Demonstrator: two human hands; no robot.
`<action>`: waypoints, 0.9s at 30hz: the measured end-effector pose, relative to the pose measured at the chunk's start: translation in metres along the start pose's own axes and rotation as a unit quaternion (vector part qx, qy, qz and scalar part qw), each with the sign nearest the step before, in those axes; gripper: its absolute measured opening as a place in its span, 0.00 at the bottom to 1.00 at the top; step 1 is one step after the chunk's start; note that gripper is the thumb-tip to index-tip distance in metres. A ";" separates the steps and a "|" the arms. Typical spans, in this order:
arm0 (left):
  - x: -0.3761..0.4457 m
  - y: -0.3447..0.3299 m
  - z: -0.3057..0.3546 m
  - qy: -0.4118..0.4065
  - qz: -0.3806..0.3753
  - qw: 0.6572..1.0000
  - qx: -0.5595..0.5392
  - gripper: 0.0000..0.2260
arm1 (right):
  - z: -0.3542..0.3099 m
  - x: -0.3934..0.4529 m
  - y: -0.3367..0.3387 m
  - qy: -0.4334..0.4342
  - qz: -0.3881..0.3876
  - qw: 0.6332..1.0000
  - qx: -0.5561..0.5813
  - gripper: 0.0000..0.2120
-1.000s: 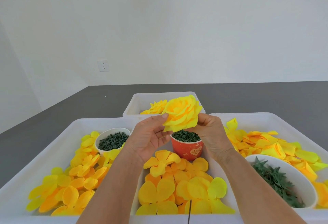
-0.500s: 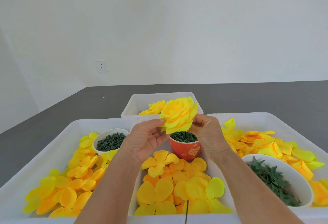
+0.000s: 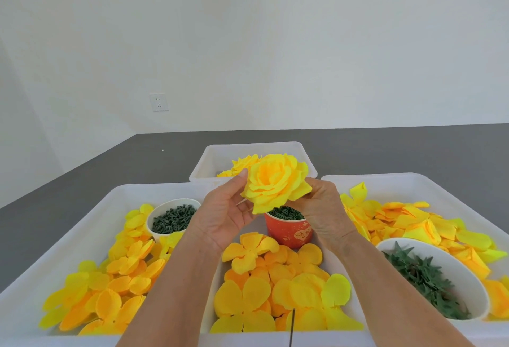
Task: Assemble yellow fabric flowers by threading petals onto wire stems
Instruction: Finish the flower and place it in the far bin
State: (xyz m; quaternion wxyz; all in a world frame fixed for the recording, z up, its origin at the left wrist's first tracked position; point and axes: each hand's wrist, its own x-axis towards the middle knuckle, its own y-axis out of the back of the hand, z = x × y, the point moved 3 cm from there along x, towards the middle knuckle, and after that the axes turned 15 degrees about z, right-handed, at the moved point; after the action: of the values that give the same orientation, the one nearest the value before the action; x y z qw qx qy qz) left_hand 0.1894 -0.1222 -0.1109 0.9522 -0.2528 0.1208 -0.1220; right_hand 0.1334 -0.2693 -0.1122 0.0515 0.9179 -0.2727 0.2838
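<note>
A full yellow fabric flower [image 3: 276, 180] is held up between both hands above a red paper cup [image 3: 289, 230]. My left hand [image 3: 224, 213] pinches its left edge with thumb and fingers. My right hand [image 3: 321, 210] grips its right underside, fingers curled behind the petals. The bloom faces me. Loose yellow and orange petal pieces [image 3: 275, 286] fill the middle tray below. A thin dark wire stem [image 3: 292, 327] pokes up at the bottom edge.
A white bowl of dark green parts [image 3: 173, 217] sits in the left tray [image 3: 82, 225] among petals. A white bowl of green leaf pieces [image 3: 429, 278] sits in the right tray [image 3: 413, 181]. A far bin [image 3: 220, 159] holds finished yellow flowers.
The flower has turned in my hands so its open face now points toward me. Both hands stay at its sides in much the same place.
</note>
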 end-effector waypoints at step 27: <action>0.000 0.020 -0.012 0.102 0.200 0.974 0.015 0.05 | 0.018 0.036 0.008 -0.129 0.154 0.979 -0.023 0.07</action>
State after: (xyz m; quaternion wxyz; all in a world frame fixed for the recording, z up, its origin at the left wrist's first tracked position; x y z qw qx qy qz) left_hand 0.1891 -0.1111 -0.1308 0.9437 -0.1953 0.2633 0.0440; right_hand 0.1629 -0.2979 -0.1077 -0.0074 0.8924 -0.4214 0.1611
